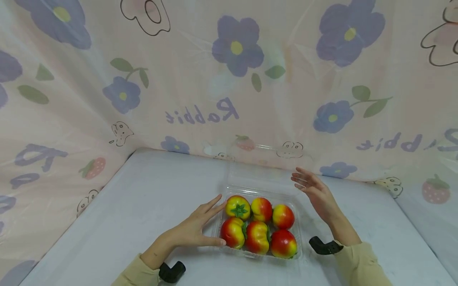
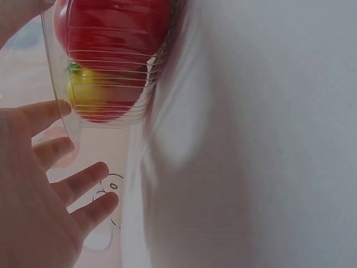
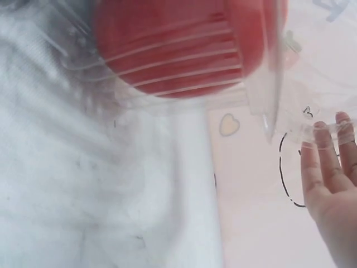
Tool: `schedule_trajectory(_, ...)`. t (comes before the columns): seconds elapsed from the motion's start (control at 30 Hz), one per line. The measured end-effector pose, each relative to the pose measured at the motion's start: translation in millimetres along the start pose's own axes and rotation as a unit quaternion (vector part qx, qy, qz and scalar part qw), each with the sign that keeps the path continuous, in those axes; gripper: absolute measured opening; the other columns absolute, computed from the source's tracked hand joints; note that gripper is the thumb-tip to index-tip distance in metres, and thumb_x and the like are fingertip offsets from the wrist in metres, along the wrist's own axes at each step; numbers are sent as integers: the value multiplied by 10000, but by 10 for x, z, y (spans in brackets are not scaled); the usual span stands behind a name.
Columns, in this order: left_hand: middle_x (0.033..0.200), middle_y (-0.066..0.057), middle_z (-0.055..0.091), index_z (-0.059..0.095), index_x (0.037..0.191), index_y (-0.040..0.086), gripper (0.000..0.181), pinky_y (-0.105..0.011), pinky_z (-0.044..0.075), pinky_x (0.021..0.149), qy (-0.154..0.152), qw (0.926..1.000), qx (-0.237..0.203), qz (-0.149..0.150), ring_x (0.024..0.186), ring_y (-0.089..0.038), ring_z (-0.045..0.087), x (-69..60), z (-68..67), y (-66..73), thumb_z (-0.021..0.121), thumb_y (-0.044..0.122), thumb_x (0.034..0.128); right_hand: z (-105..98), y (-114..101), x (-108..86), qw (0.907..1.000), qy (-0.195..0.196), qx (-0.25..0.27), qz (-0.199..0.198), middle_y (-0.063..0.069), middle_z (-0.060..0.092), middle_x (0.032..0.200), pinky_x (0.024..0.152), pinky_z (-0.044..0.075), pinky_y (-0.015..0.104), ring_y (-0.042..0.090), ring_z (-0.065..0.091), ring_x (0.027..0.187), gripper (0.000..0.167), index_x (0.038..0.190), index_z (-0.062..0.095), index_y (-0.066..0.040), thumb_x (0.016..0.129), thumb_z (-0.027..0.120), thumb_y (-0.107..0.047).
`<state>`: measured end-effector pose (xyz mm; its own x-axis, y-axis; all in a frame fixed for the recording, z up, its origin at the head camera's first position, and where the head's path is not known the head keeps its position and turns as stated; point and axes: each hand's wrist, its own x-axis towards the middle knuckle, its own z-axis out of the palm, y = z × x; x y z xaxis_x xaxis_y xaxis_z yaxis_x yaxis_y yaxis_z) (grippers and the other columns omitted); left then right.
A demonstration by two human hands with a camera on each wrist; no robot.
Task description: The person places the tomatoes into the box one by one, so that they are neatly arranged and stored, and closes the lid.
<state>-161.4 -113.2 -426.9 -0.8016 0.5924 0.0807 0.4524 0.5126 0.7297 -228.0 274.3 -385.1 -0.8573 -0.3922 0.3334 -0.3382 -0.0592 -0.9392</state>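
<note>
A clear plastic clamshell box [image 1: 257, 192] stands on the table, filled with several red-and-yellow, tomato-like fruits [image 1: 257, 237] in two rows. One fruit at the back left turns its green leafy top upward. The transparent lid [image 1: 264, 171] is raised behind the box and hard to make out. My left hand [image 1: 195, 228] is spread along the box's left side, thumb and a fingertip at the rim; in the left wrist view, fingers [image 2: 53, 151] touch that rim. My right hand [image 1: 318, 196] is lifted at the right, its straight fingers [image 3: 329, 162] against the clear lid edge.
The white table [image 1: 171, 178] runs back to a hanging curtain [image 1: 186, 91] printed with flowers and rabbits, which also closes off both sides. Black angled pieces [image 1: 172, 272] sit by each wrist at the sleeve ends.
</note>
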Motion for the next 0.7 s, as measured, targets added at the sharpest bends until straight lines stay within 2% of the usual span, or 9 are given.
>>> schedule_trajectory(0.13, 1627, -42, 82, 260, 1527, 261, 921, -682, 315, 1031, -8, 10000, -22, 25, 1421, -355, 227, -5, 2, 1, 729, 517, 777, -6, -49, -30, 9992, -86, 362, 108, -51, 541, 1336, 1046, 399, 218, 142, 476, 1269, 485, 1455, 376, -65, 1005, 202, -16)
schedule_trajectory(0.3, 1626, -50, 81, 262, 1528, 245, 919, -679, 317, 1033, -3, 10000, -2, 53, 1421, -360, 227, -13, -3, 12, 731, 506, 782, -18, -77, -79, 9968, -260, 750, 48, 94, 483, 1397, 1078, 382, 271, 191, 446, 1301, 518, 1454, 324, 24, 1014, 64, -62)
schedule_trajectory(0.7, 1628, -35, 73, 260, 1528, 253, 928, -672, 330, 1028, 28, 10000, 48, 0, 1417, -354, 234, -12, -3, 27, 727, 530, 776, 0, -135, -129, 9989, -228, 405, -71, 2, 542, 1355, 1050, 405, 262, 162, 472, 1276, 542, 1399, 409, 27, 1056, 56, -199)
